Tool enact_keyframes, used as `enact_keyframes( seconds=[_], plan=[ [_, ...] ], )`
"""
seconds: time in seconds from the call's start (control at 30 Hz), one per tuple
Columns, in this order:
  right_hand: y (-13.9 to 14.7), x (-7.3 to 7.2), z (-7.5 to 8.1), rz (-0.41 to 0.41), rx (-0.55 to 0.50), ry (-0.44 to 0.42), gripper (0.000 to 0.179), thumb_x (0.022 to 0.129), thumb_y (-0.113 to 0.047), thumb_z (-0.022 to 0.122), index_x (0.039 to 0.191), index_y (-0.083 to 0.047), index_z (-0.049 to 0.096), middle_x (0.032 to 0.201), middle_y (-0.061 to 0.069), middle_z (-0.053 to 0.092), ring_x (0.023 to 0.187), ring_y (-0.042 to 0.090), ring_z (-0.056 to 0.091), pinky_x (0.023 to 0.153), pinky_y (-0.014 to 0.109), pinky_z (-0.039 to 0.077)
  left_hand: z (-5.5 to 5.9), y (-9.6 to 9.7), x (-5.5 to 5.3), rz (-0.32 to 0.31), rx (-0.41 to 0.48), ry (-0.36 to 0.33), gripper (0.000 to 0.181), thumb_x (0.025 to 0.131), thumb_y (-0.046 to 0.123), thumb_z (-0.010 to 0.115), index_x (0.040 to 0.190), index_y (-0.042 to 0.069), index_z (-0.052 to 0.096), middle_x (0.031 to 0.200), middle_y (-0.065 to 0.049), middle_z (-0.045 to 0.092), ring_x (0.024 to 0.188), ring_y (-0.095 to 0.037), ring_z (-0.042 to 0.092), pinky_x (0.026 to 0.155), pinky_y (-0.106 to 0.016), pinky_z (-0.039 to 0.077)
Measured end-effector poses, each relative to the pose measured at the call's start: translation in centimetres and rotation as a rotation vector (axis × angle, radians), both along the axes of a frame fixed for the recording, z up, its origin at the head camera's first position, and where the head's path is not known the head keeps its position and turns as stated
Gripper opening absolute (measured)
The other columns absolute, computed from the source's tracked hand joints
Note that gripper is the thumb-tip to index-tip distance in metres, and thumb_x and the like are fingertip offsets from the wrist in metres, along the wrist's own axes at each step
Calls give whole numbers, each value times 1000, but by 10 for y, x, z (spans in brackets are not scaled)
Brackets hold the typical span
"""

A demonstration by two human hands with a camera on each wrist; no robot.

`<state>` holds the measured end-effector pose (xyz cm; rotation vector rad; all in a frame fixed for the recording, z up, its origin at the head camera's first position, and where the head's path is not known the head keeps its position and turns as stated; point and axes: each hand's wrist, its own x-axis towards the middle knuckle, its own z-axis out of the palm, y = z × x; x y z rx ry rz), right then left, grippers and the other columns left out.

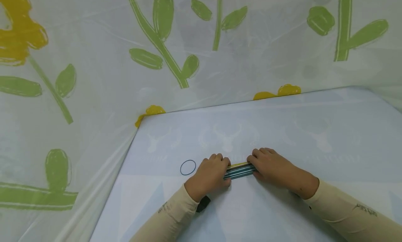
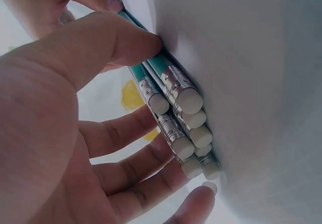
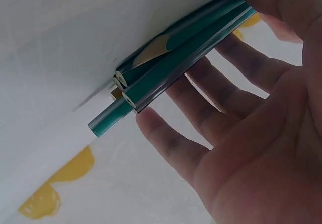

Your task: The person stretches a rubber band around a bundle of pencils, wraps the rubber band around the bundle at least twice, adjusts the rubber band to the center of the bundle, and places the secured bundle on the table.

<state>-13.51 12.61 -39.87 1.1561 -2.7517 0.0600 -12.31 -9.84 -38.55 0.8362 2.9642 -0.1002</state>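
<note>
A bundle of pencils, mostly green with a yellow one along the far side, lies low over the table between my hands. My left hand grips the end with white erasers and metal ferrules, thumb on one side and fingers on the other. The other end is held by my right hand, thumb opposite the fingers. In the right wrist view one pencil has a sharpened wooden cone, several have flat blunt ends, and one green pencil sticks out past the rest.
A thin dark blue ring lies flat on the table just left of my left hand. The white table has faint deer-head prints. A flower-patterned curtain hangs along its back and left edges. Something dark shows under my left wrist.
</note>
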Motion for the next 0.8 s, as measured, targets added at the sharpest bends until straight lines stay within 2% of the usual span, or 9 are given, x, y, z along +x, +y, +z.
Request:
enact_keyframes(
  seconds=[0.3, 0.53, 0.8],
  plan=[
    [-3, -4, 3, -15, 2, -26, 34, 80, -17, 82, 107, -10, 62, 90, 0, 55, 82, 17, 54, 79, 42, 53, 3, -2, -2, 22, 23, -21, 38, 84, 38, 78, 110, 15, 64, 90, 2, 59, 81, -12, 51, 64, -27, 47],
    [-5, -2, 1, -27, 24, -63, 33, 80, -17, 80, 107, -10, 62, 90, 0, 53, 82, 16, 51, 74, 37, 51, -1, -4, -3, 46, 43, -90, 40, 83, 40, 79, 111, 15, 63, 92, 2, 57, 84, -12, 50, 66, -29, 44],
    [-4, 0, -4, 9, 2, 24, 32, 78, -16, 82, 101, -10, 60, 87, 0, 50, 78, 15, 49, 67, 33, 49, -4, -3, -4, 22, 18, -82, 30, 85, 36, 76, 103, 16, 63, 86, 4, 57, 79, -12, 51, 66, -28, 44]
  ],
)
